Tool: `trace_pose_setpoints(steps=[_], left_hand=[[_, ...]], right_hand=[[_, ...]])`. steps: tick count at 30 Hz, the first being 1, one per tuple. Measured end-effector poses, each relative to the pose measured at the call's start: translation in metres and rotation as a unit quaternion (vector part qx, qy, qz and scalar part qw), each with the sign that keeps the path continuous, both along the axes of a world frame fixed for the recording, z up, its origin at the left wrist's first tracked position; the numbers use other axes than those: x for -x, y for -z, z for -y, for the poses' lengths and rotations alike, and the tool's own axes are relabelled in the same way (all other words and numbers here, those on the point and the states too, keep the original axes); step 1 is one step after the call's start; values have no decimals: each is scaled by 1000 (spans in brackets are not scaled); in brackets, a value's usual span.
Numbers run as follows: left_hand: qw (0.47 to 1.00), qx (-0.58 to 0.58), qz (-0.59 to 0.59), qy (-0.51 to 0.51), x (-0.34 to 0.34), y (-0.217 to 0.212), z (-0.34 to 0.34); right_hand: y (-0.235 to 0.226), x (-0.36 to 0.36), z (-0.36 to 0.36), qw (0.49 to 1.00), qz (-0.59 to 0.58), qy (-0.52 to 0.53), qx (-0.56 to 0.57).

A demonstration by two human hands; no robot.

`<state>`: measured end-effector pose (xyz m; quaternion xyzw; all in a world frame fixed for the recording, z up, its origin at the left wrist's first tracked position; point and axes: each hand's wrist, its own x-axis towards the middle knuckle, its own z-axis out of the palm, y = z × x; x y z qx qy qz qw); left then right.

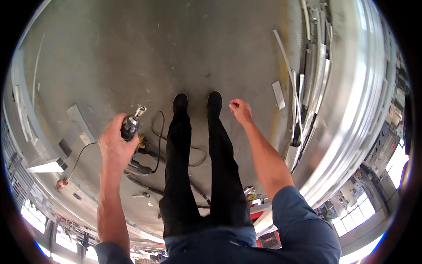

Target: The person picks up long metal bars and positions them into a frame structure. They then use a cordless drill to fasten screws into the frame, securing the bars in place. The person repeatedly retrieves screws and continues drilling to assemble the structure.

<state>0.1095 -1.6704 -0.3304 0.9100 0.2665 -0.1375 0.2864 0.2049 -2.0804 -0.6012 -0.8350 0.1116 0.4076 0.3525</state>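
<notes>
My left hand [115,143] is wrapped round a power drill [129,128] with a dark, rounded front. A short silver metal bit [140,111] sticks out of it, pointing up and away from me. Most of the drill's body is hidden under my fingers and wrist. Off to the right, my right hand [241,111] hangs over the floor with its fingers curled together. Whatever is inside those fingers, if anything, does not show. Both forearms are bare below dark blue sleeves.
Long metal profiles [317,83] lie stacked on the right, beside a loose flat strip [278,94]. Below left, a corded power tool [140,167] and its looping black cable [163,127] lie near my legs. Flat plates [80,121] and a white profile [47,166] lie at the left.
</notes>
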Motion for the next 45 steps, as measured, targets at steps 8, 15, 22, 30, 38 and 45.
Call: trace_pose_setpoints(steps=[8, 15, 22, 30, 38, 45], left_hand=[[988, 74, -131, -25, 28, 195, -1], [982, 94, -165, -11, 42, 260, 1], [984, 104, -140, 33, -12, 221, 18], [973, 99, -99, 182, -87, 44, 37], [909, 92, -61, 402, -101, -140, 72], [858, 97, -57, 502, -65, -255, 139]], right_hand=[[235, -63, -70, 946, 185, -261, 59], [303, -55, -66, 881, 275, -384, 33], [211, -14, -67, 992, -65, 55, -95], [-104, 45, -71, 920, -189, 236, -251], [-334, 107, -79, 820, -75, 445, -352], [-460, 150, -78, 754, 91, 471, -449]])
